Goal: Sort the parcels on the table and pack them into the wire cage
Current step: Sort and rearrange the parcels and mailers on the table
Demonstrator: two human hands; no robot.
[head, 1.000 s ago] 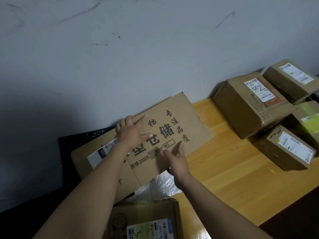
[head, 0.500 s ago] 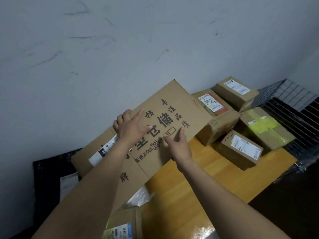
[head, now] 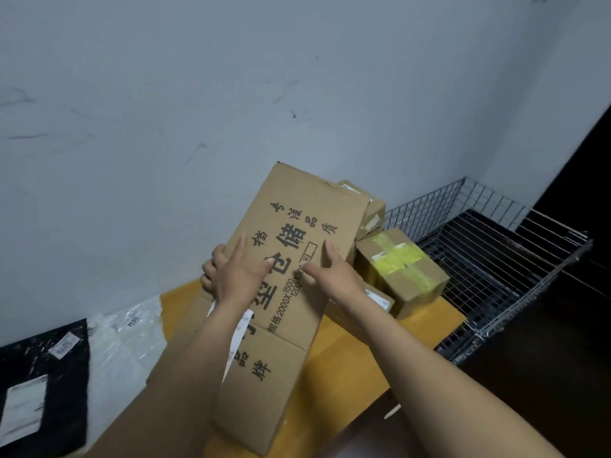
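Observation:
I hold a large flat cardboard parcel printed with black Chinese characters, lifted off the wooden table and tilted with its far end up. My left hand grips its left edge, fingers curled behind, thumb on the face. My right hand presses on the printed face near the right side. Behind the parcel several smaller boxes sit on the table, one with yellow tape. The wire cage stands to the right of the table, open on top.
A black mailer bag and a clear plastic bag lie at the left of the table. A grey wall runs behind everything. A dark floor and doorway are at the right beyond the cage.
The flat cardboard parcel has been lifted and carried right, over the table, turning more upright. My view has swung right, bringing the wire cage into sight. Both hands kept their hold.

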